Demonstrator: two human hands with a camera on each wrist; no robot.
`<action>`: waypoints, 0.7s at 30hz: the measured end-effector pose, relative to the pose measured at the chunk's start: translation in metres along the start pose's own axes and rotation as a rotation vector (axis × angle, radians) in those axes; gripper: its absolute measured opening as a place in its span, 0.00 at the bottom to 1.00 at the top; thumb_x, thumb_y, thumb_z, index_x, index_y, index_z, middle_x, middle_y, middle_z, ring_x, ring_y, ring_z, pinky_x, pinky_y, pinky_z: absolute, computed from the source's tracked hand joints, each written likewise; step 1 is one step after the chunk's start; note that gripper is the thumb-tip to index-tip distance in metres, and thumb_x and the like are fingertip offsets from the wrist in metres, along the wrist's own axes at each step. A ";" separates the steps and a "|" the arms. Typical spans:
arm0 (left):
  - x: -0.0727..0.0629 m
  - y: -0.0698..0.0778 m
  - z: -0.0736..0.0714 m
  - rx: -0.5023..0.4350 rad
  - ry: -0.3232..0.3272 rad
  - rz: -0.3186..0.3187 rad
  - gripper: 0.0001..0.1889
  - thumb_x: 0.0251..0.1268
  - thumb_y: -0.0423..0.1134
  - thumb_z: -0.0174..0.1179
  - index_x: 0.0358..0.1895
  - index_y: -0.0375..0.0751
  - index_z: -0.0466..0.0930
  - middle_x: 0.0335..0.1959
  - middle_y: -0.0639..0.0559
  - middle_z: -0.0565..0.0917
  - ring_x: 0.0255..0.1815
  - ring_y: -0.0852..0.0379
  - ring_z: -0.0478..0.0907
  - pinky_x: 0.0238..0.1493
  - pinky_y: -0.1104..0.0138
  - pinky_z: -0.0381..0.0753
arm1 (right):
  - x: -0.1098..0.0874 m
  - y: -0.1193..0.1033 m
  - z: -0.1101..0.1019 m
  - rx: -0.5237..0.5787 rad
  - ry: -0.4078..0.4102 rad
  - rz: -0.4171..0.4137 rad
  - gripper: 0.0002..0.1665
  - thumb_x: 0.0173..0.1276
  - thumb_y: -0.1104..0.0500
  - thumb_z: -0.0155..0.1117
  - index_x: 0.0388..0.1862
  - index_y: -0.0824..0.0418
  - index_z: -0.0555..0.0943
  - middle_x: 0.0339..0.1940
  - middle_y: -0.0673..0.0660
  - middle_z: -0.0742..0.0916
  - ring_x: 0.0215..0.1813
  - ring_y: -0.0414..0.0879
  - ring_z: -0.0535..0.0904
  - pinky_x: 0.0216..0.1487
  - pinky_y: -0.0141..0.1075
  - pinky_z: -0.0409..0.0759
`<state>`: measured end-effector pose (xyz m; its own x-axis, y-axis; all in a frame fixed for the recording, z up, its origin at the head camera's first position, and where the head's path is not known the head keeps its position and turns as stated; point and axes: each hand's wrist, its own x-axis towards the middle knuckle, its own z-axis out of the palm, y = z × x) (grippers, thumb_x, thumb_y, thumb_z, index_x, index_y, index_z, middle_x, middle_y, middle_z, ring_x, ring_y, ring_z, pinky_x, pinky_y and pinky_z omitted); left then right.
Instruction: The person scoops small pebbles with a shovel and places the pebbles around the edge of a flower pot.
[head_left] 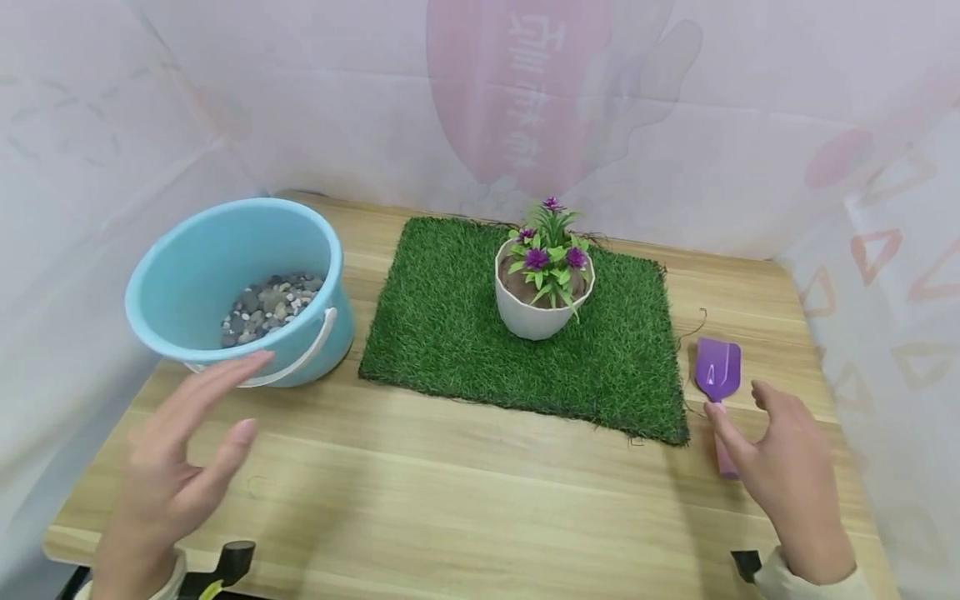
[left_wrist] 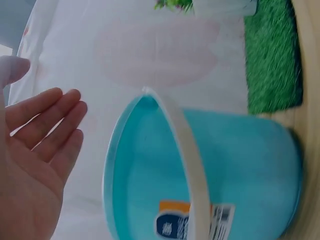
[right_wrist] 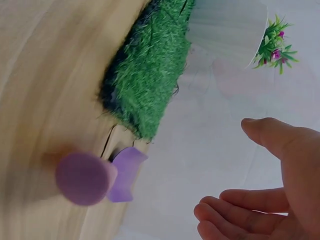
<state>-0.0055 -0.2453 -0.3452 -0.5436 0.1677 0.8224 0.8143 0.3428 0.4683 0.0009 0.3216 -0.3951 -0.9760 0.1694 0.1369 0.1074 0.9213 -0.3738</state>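
My left hand [head_left: 176, 467] hovers in front of the light-blue bucket [head_left: 341, 325], fingers extended and thumb apart, with nothing in it. Grey and white pebbles [head_left: 270, 308] lie inside the bucket, and its white handle [left_wrist: 182, 145] hangs down the near side. On the right, my right hand [head_left: 795, 467] is above a small purple shovel [head_left: 717, 367] that lies on the table, its thumb overlapping the handle in the head view. The right wrist view shows that hand apart from the shovel's handle end [right_wrist: 82, 179], palm empty and fingers relaxed.
A white pot [head_left: 532, 321] of soil with purple-flowered greenery [head_left: 551, 250] stands on a green turf mat [head_left: 450, 333] in the middle of the wooden table [head_left: 450, 492]. Pale printed cloth [head_left: 337, 108] closes off the back and both sides.
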 end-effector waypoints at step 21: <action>-0.011 -0.065 -0.074 0.397 0.447 -0.655 0.22 0.75 0.34 0.50 0.68 0.45 0.82 0.67 0.55 0.84 0.73 0.57 0.77 0.82 0.65 0.68 | -0.020 0.039 0.012 -0.096 -0.180 0.143 0.51 0.75 0.36 0.64 0.67 0.83 0.71 0.59 0.85 0.80 0.57 0.82 0.78 0.55 0.74 0.76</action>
<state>-0.0369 -0.3378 -0.3605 -0.6777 -0.5233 0.5167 0.1919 0.5525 0.8112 0.0225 0.3501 -0.4235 -0.9666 0.2434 -0.0802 0.2562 0.9227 -0.2879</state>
